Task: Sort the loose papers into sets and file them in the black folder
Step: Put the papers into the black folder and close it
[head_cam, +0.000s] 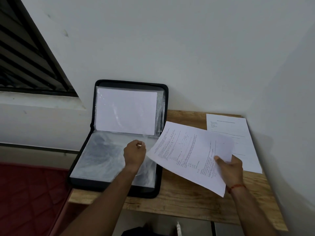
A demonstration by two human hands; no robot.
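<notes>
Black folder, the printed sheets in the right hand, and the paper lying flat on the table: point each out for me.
black folder (93, 116): head view, left zip edge of the upright half.
printed sheets (189, 150): head view, middle of the top page.
paper on the table (238, 133): head view, its bare middle area.

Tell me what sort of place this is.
Probably a room in a home: a small wooden table pushed into a corner of plain white walls, a dark louvred window, and what looks like a red quilted bed alongside.

Dim, flat indoor light, soft overall, wide-angle bending (strongest at edges)
</notes>
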